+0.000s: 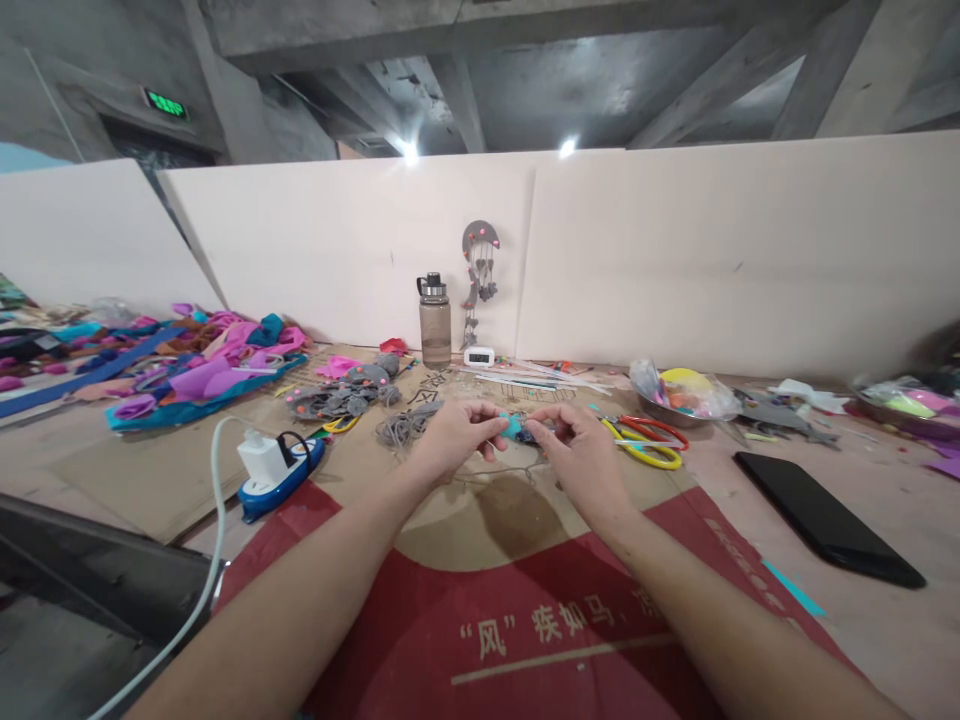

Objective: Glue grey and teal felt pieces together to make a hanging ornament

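My left hand (459, 438) is closed in a pinch on a small turquoise piece (513, 428) that looks like felt, above the cardboard. My right hand (581, 455) is also pinched, close against the right side of that piece. What its fingertips hold is too small to make out. Just beneath the hands, a thin grey cord (495, 472) runs over the cardboard. Beside my left hand lies a loose bundle of grey yarn (401, 428). Yellow-handled scissors (660, 460) and red-handled scissors (664, 430) rest right of my right hand.
A red printed cardboard sheet (420, 640) covers the front. Leftward are a blue power strip (281, 485), grey felt pieces (341, 395) and colourful fabric (217, 370). A bottle (435, 325) and small clock (478, 357) stand behind. A phone (825, 515) and bowl (679, 405) are rightward.
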Motion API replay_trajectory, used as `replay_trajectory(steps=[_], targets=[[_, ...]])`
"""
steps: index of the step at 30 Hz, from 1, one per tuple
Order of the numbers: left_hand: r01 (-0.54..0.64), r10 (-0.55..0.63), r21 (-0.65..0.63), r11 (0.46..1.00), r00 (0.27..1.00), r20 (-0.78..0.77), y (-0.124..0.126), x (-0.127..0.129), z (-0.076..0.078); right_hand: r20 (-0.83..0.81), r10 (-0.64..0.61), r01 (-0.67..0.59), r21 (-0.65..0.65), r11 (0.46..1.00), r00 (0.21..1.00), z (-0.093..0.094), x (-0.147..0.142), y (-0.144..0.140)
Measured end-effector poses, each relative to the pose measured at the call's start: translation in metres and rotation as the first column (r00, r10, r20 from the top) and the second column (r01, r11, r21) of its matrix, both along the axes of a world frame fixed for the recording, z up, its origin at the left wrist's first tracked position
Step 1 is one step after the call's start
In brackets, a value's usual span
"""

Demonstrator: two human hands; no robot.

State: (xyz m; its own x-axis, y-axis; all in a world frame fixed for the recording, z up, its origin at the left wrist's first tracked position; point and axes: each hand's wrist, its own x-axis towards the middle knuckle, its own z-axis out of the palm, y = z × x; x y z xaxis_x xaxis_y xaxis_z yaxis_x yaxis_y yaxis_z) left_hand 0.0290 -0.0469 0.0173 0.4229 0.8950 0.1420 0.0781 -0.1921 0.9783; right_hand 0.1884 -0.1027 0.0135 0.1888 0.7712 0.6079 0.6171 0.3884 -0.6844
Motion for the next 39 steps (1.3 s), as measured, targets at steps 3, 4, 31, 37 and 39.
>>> replay_trajectory(steps=[3,4,31,37,39], targets=[[-0.015,0.015,0.0,1.0,1.0,0.007,-0.0006,0.0003,0.0003,0.041,0.017,-0.018,0.014,1.0,0.999,-0.0024,0.0007,0.0014],[-0.016,0.016,0.007,1.0,1.0,0.002,-0.0007,0.0002,0.0002,0.057,0.019,-0.02,0.016,1.0,0.998,-0.0033,0.0008,0.0018],[0.007,0.011,0.144,0.99,0.992,-0.129,-0.0046,-0.0012,0.0018,0.171,-0.008,-0.001,0.054,0.999,0.985,-0.0041,-0.0007,0.0009],[0.008,0.022,0.199,0.98,0.988,-0.151,-0.0047,-0.0009,0.0003,0.176,-0.008,0.0,0.047,0.999,0.984,-0.0027,-0.0012,0.0],[0.005,0.029,0.203,0.979,0.986,-0.166,-0.0057,-0.0009,0.0014,0.173,-0.007,0.0,0.041,0.999,0.985,-0.0012,-0.0018,-0.0011]])
